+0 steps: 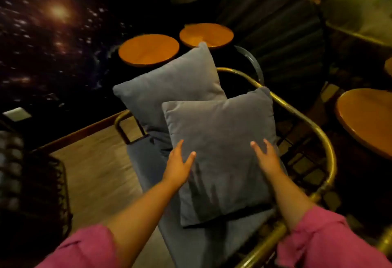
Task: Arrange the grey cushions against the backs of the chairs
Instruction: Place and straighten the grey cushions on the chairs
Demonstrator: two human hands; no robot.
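Two grey cushions lie on a gold-framed seat (305, 119) with a grey seat pad (148, 161). The near cushion (222, 144) leans toward the curved back rail on the right. Behind it, the far cushion (169, 89) lies partly under the near one. My left hand (179, 165) rests with spread fingers on the near cushion's lower left edge. On that cushion's right side lies my right hand (265, 155), fingers apart. Neither hand is closed around the fabric.
Two round orange tabletops (148, 51) (206, 35) stand beyond the seat, and a third (364, 119) is at the right. A dark woven chair (31, 172) sits at the left. Wood floor (95, 161) lies between. A dark pleated chair back (275, 23) rises at the rear.
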